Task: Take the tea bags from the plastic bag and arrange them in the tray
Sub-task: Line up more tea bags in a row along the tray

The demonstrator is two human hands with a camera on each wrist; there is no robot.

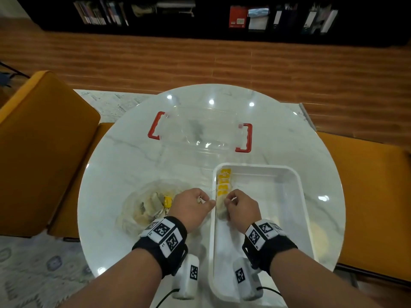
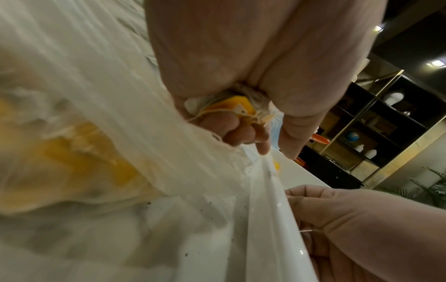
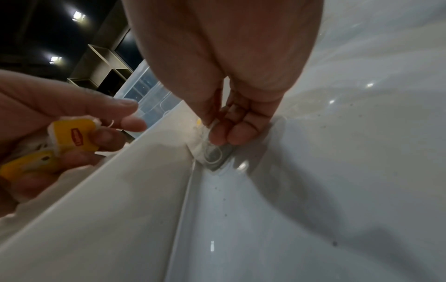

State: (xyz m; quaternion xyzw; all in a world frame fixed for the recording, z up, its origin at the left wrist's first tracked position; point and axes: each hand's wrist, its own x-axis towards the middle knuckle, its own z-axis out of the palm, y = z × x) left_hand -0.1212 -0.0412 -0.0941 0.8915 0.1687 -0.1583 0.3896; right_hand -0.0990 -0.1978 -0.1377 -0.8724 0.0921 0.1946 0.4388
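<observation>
A clear plastic bag [image 1: 144, 207] of tea bags lies front left on the table. My left hand [image 1: 205, 201] hovers between the bag and the white tray [image 1: 298, 196], gripping a few tea bags with yellow tags [image 2: 241, 108] in its curled fingers. My right hand [image 1: 229, 200] is inside the tray at its left wall, pinching one tea bag [image 3: 210, 150] down on the tray floor. Beyond it a row of yellow-tagged tea bags [image 1: 224, 181] lines that wall. The left hand's yellow tags [image 3: 72, 135] also show in the right wrist view.
The round marble table [image 1: 124, 156] holds a clear storage box with red handles [image 1: 246, 138] behind the tray. Orange seats [image 1: 40, 134] flank the table on both sides. A dark bookshelf [image 1: 200, 14] stands across the wooden floor.
</observation>
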